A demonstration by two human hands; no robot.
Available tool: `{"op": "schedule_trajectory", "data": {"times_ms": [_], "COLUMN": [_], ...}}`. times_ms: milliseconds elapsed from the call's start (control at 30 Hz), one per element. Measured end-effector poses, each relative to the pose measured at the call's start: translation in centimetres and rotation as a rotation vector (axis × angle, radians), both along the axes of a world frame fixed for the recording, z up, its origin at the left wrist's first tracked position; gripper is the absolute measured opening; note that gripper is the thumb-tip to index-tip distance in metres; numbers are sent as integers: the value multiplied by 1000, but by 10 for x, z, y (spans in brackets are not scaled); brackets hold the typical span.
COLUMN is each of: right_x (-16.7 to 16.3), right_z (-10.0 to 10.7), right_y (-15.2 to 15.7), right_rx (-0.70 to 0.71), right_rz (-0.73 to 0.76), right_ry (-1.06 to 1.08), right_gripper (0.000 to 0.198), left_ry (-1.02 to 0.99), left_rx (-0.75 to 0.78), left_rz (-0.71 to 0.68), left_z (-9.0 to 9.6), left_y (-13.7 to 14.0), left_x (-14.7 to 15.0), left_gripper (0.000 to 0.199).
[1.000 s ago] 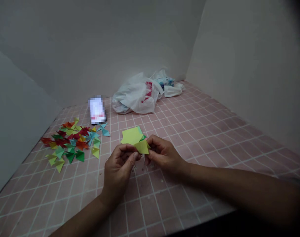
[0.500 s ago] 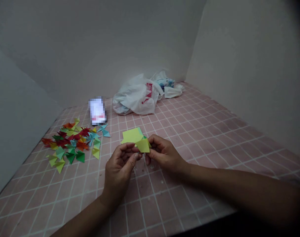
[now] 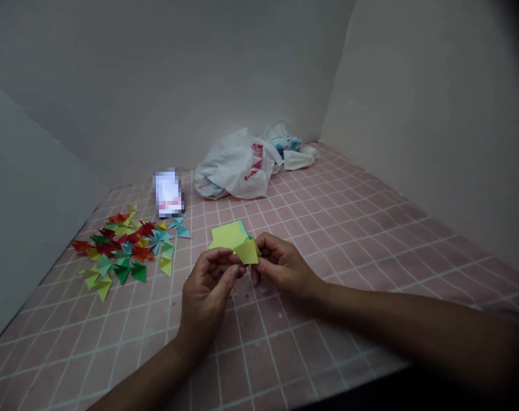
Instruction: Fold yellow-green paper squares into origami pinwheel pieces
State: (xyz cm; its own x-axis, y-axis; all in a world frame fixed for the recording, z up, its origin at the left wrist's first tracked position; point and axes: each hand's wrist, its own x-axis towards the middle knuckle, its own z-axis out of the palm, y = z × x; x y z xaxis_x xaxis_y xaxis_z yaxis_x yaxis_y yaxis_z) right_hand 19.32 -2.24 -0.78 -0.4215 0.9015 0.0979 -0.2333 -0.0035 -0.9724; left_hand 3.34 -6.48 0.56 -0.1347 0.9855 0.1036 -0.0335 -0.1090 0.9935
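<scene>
A small folded piece of yellow paper (image 3: 247, 251) is held up between both hands over the table. My right hand (image 3: 287, 265) pinches its right edge between thumb and fingers. My left hand (image 3: 212, 279) is closed at its lower left edge, with the thumb close to the curled fingertips; part of that grip is hidden. Just behind lies a stack of square paper sheets (image 3: 228, 233), yellow on top, with green edges showing at its right side.
Many folded paper pieces (image 3: 122, 245) in red, orange, yellow, green and blue are spread at the left. Behind them a phone with a blurred lit screen (image 3: 169, 193) stands upright. White plastic bags (image 3: 238, 168) lie against the back wall. Pink tiled cloth (image 3: 349, 228) covers the table.
Hardly anything differs. The yellow paper between my fingers has shifted very slightly, while both hands stay in the same place.
</scene>
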Motion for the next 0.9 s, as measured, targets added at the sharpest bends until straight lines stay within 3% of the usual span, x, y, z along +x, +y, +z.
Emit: {"op": "schedule_trajectory", "data": {"times_ms": [200, 667, 900], "right_x": [0, -1, 0], "right_z": [-2, -3, -5], "right_y": [1, 2, 2], "right_rx": [1, 1, 37], "right_rz": [19, 25, 49], "right_ry": [1, -8, -77], "right_gripper": [11, 9, 9], "left_ry": [-1, 49, 377], "left_rx": [-7, 10, 62], "left_rz": [-10, -39, -58], "left_z": [0, -2, -5], "left_y": [0, 1, 3], "left_x": [0, -1, -8], "left_gripper": [27, 14, 7]}}
